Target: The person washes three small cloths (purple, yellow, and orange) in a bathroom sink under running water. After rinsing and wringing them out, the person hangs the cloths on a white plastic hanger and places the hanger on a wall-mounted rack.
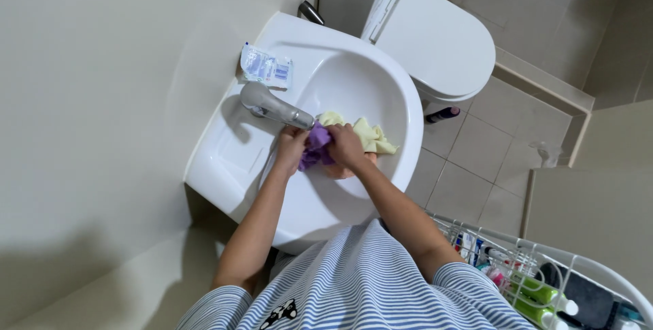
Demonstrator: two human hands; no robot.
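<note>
Both hands, left (291,147) and right (345,146), hold the purple cloth (317,146) in a tight grip inside the sink (381,71), at 5 o'clock from the tap (272,104). Better to rub it directly under the spout, keeping the yellow cloth (371,136) aside.

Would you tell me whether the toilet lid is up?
No, the toilet lid lies flat and closed, to the right of the sink.

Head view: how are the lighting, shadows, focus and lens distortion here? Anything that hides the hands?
Head view: soft, even light, no harsh glare on the white sink; a dim shadow on the wall at lower left; wide-angle bending at the edges, seen in the wire rack; centre sharp, so the left hand and right hand on the purple cloth read clearly.
</note>
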